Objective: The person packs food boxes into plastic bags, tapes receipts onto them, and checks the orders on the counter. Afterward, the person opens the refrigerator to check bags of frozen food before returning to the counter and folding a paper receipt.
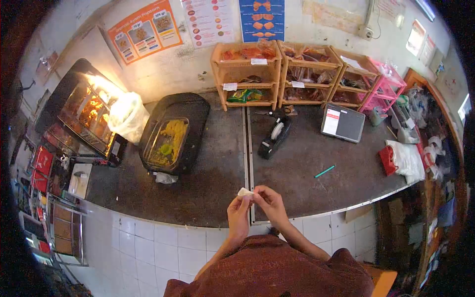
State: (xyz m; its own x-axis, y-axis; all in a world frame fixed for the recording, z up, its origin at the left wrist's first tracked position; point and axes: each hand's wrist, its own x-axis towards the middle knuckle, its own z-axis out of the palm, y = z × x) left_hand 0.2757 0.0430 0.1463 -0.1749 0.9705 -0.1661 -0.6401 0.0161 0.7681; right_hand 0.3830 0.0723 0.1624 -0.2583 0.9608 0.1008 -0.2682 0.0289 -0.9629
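Between my two hands, just above the near edge of the dark counter (217,198), is a small whitish piece (244,191) that looks like folded paper or thin plastic; its kind is not clear. My left hand (238,212) pinches it from the left with thumb and fingers. From the right, my right hand (269,203) pinches its other end. Both hands are close together over the seam in the counter. A teal pen-like stick (324,172) lies on the counter to the right of my right hand.
A black-lidded food container (197,111) and a lit display case (64,121) stand at left. Tan racks (277,74) with packaged goods line the wall. A black tape dispenser (269,146), a scale (354,123) and a red box with white bags (388,161) are on the counter.
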